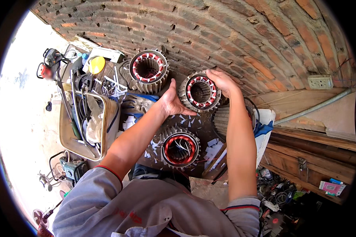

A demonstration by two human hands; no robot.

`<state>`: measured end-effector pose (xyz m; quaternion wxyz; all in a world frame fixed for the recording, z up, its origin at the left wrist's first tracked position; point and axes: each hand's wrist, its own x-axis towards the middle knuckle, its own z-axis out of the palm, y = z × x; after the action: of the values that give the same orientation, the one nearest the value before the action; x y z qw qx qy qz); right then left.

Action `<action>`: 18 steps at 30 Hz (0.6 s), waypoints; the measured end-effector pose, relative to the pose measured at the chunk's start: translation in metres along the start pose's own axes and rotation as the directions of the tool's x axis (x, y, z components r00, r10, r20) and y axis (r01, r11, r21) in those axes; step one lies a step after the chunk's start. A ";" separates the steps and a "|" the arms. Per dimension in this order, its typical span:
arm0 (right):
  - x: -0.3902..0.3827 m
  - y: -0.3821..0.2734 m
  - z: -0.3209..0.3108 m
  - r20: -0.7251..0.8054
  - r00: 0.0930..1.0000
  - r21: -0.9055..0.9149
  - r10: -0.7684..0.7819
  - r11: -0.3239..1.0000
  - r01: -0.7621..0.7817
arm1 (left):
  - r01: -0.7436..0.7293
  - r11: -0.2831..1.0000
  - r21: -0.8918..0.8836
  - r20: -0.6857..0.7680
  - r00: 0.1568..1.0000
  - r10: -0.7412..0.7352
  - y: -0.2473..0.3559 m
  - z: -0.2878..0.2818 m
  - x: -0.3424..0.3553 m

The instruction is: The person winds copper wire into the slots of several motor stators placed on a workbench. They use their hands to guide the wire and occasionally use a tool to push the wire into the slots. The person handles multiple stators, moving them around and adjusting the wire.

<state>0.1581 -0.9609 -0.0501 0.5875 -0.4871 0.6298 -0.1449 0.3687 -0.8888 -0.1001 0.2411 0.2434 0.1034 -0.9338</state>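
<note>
Stator (201,93) matt metal; brick wall (186,29) rough.

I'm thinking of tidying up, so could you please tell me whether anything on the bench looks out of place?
Yes: white scraps lie strewn across the dark bench, looking like untidied offcuts. Also, a finned housing, partly hidden by the right forearm, appears to lie on its side, unlike the front housing, which stands upright.

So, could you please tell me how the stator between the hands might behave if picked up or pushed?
The stator is probably heavy for its size, given its finned casing and packed red windings. The casing looks metallic, so it should feel stiff. Its round body suggests it could roll if laid on its side.
</note>
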 end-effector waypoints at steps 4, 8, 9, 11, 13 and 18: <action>-0.024 -0.001 0.007 0.077 0.996 0.081 -0.033 0.996 0.027 | 0.004 0.999 0.042 -0.055 0.998 -0.001 -0.008 0.021 -0.007; -0.044 -0.001 0.026 -0.055 0.983 -0.112 -0.176 0.979 0.170 | -0.031 0.999 0.009 0.005 1.000 0.031 -0.018 0.013 -0.006; -0.051 -0.001 0.031 -0.076 0.981 -0.045 -0.180 0.983 0.177 | -0.044 0.999 0.011 -0.005 0.999 0.044 -0.021 0.013 -0.008; -0.065 -0.005 0.039 -0.101 0.971 -0.084 -0.215 0.975 0.207 | -0.083 0.996 0.020 0.016 0.996 0.083 -0.030 0.010 -0.010; -0.076 -0.001 0.043 -0.137 0.948 -0.039 -0.286 0.958 0.283 | -0.160 0.987 0.011 0.004 0.987 0.160 -0.040 0.017 -0.014; -0.115 0.001 0.048 -0.237 0.854 -0.099 -0.462 0.886 0.452 | -0.277 0.958 0.074 -0.031 0.959 0.280 -0.048 0.028 -0.028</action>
<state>0.1806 -0.8518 0.0046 0.4409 -0.6117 0.5687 -0.3287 0.3540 -0.8448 -0.0582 0.3595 0.2828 0.0409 -0.8883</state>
